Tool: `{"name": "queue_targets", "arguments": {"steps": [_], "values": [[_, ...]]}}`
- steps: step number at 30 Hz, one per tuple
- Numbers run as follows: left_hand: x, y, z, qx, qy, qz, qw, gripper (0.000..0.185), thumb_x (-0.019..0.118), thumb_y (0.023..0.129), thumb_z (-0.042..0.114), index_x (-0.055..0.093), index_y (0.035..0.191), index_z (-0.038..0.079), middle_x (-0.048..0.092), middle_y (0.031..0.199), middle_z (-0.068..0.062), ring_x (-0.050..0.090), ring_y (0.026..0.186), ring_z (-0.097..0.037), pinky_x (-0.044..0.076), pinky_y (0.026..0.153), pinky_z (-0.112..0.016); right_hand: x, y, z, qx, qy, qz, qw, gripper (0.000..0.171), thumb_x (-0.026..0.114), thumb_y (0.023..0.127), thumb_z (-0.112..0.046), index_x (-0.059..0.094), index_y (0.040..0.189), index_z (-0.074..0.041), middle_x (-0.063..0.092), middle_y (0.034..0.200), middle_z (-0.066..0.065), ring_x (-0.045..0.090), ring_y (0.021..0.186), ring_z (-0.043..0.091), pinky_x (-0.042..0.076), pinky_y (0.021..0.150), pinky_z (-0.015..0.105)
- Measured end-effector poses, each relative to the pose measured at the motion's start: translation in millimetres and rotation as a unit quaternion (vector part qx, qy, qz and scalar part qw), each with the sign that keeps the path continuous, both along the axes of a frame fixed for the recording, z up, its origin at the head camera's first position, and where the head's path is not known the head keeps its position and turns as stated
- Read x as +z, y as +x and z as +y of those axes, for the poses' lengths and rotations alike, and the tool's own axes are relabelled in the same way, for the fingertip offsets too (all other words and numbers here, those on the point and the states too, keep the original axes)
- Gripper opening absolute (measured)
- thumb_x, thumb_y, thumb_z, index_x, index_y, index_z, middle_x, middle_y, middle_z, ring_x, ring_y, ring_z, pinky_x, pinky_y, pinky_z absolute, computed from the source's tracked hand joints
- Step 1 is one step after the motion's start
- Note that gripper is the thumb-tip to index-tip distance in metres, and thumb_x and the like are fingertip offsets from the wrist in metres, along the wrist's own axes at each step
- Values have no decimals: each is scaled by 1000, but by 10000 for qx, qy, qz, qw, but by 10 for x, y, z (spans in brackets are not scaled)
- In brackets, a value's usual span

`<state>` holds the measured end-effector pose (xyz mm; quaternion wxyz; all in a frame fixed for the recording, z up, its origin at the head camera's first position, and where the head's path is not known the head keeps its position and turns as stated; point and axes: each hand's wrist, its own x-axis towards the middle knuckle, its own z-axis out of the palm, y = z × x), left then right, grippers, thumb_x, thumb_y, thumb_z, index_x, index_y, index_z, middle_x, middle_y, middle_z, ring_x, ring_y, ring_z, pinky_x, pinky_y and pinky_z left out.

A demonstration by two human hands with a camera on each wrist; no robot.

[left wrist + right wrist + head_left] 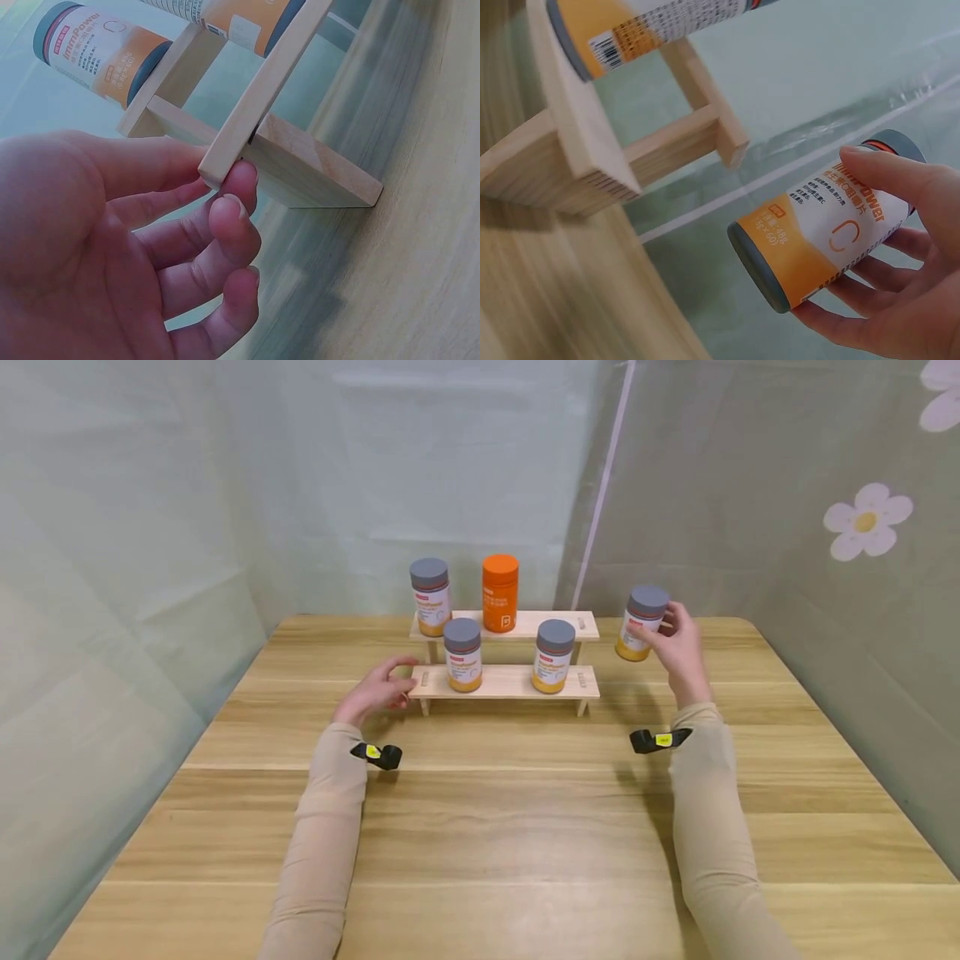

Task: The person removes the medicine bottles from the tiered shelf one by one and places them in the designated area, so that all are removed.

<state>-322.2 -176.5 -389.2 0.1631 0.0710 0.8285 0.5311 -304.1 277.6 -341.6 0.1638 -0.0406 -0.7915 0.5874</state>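
A two-tier wooden display rack (510, 682) stands on the table. At the left end of its lower board, my left hand (377, 688) pinches the board's corner (225, 154) between thumb and fingers. Off the rack's right side, my right hand (681, 652) grips a supplement bottle (633, 645) with a grey lid and a white-and-orange label, holding it tilted in the air. Two similar bottles stand on the lower tier, one left (464, 664) and one right (552, 667). The upper tier carries another grey-lidded bottle (431, 606) and an all-orange bottle (500, 597).
The wood-grain table (517, 827) extends toward me and to both sides. Behind it hangs a pale curtain (465, 460), and on the right a grey one with flower prints (867, 522). A small black camera (378, 755) sits on each sleeve.
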Motion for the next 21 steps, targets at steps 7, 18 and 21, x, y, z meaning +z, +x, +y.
{"name": "queue_targets", "arguments": {"steps": [7,18,21], "values": [[1,6,-3,30,-121,-11,9999,53,51,100,18,31,149,13,62,78,-2,55,61,-9,47,66,-26,-137,-62,27,-115,66,-95,9999,66,73,86,-28,41,140,-8,50,121,0,49,100,9,43,90,27],[-34,-15,-1,-24,-3,13,10000,53,51,100,16,31,149,11,63,77,-2,55,59,-7,46,61,-25,-260,-107,28,-27,261,-369,9990,69,71,87,-25,37,143,-4,46,142,20,49,116,27,42,103,41],[-28,-17,3,-32,-8,13,10000,53,50,100,16,31,149,11,63,76,0,55,59,-7,46,61,-24,-293,-127,31,-9,235,-389,9990,69,71,87,-20,36,143,-2,45,142,21,48,121,33,40,106,43]]}}
